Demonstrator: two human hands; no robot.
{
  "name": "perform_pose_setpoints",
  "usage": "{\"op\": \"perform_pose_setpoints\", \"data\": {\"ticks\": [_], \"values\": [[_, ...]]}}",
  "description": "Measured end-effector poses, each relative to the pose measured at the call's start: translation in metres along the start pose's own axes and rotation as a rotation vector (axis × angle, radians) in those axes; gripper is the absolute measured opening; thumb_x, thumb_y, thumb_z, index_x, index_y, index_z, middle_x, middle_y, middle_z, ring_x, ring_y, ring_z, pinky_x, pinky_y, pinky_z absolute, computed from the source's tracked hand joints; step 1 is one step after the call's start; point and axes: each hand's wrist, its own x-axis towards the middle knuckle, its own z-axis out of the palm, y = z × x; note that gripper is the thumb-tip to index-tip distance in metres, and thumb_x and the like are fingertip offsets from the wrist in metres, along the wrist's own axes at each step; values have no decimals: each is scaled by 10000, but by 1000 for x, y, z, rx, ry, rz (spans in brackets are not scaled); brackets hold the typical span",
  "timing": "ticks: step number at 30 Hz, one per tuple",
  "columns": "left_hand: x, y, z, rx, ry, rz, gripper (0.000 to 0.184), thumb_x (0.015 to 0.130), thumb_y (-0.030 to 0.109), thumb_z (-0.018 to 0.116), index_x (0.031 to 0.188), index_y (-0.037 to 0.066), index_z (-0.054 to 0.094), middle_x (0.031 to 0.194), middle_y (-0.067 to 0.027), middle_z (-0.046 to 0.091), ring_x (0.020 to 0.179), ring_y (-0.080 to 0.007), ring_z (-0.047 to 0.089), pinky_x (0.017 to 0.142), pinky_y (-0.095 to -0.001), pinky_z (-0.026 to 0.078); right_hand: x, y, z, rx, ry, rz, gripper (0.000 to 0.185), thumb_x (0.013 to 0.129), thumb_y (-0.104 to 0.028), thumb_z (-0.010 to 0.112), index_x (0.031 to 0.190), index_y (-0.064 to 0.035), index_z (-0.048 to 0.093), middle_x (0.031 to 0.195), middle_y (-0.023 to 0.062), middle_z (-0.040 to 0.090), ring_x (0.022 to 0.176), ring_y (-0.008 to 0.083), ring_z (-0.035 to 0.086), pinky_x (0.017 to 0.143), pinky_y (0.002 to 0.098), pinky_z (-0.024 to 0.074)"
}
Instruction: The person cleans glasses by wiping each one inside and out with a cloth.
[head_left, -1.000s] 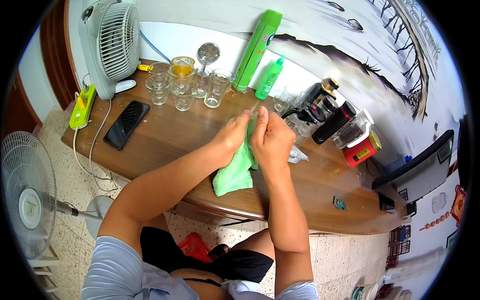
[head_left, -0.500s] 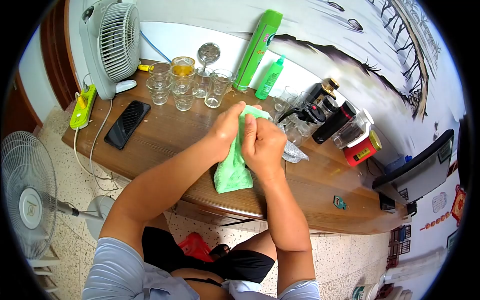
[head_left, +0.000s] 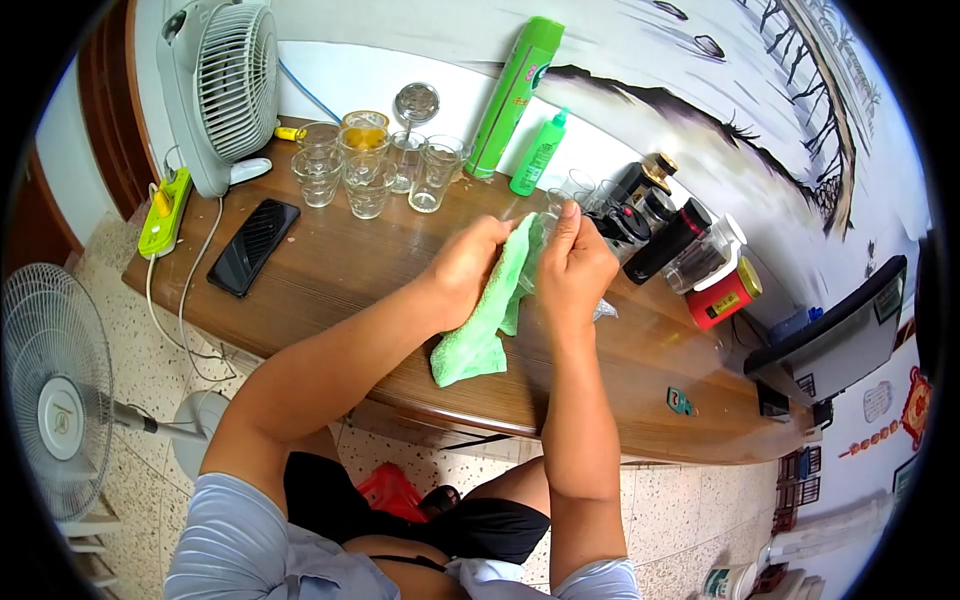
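Observation:
My left hand (head_left: 468, 268) is closed on a light green cloth (head_left: 478, 338), whose lower end hangs down over the wooden table (head_left: 350, 300). Right beside it, my right hand (head_left: 578, 262) is closed on a clear glass (head_left: 538, 245), only partly visible between the hands. The upper part of the cloth lies against the glass. Several clear glasses (head_left: 370, 190) stand upright at the back left of the table.
A black phone (head_left: 253, 247), a white fan (head_left: 235, 90) and a green power strip (head_left: 165, 215) are on the left. Behind my hands stand a tall green can (head_left: 515, 97) and a green bottle (head_left: 539, 155). A black flask (head_left: 668, 245) and a red tin (head_left: 724, 294) are at the right.
My right hand has moved right, a little apart from my left hand. The cloth has opened away from the glass, which now shows between them.

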Motion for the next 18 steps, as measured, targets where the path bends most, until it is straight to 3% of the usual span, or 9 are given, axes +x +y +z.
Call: {"op": "perform_pose_setpoints", "data": {"ticks": [1,3,6,9,10,12,15,18], "values": [[0,-2,1,50,16,21,525,1065,204,418,1550,12,485,1321,-85,666,1107,-170,654,1028,-386,520,0,3,0,72,-12,70,499,1113,-270,583,697,4,580,573,172,534,483,303,429,487,440,379],[-1,-8,6,149,48,63,551,1092,161,448,1625,26,411,1338,-71,655,1119,-149,643,1038,-379,510,2,7,0,91,-11,139,519,1122,-287,568,695,9,565,559,154,483,496,250,392,488,429,366],[-3,-10,13,428,54,115,560,1141,171,476,1671,59,334,1470,-102,600,1278,-189,608,1115,-359,465,1,13,1,149,-41,227,542,1130,-306,552,696,19,555,553,133,429,524,187,366,492,417,354],[-2,-20,7,961,153,347,558,1172,303,444,1665,63,339,1588,-165,515,1445,-247,513,1186,-352,401,-2,10,4,195,-102,254,551,1132,-319,550,707,32,563,558,118,410,550,155,366,498,410,358],[0,-22,3,995,163,398,556,1173,305,437,1663,60,339,1609,-182,489,1472,-259,484,1199,-356,387,-6,7,5,205,-126,255,552,1131,-323,551,711,36,568,561,114,409,558,149,367,501,408,362],[3,-22,-5,1064,186,501,552,1176,309,423,1659,55,339,1651,-215,436,1526,-283,428,1225,-364,359,-11,0,8,220,-189,249,518,1125,-320,559,759,41,613,588,168,501,542,192,421,520,414,404],[6,-18,-10,1059,233,485,547,1180,341,399,1635,37,377,1614,-231,473,1498,-285,461,1213,-368,377,-16,-4,11,225,-240,172,470,1119,-304,567,810,37,663,639,227,590,522,259,492,544,424,445],[4,-15,-8,1066,281,410,551,1185,369,365,1624,37,396,1577,-203,518,1443,-266,513,1188,-360,407,-17,-5,11,273,-243,135,444,1117,-293,567,837,28,693,650,217,607,534,293,543,550,426,452]]}}
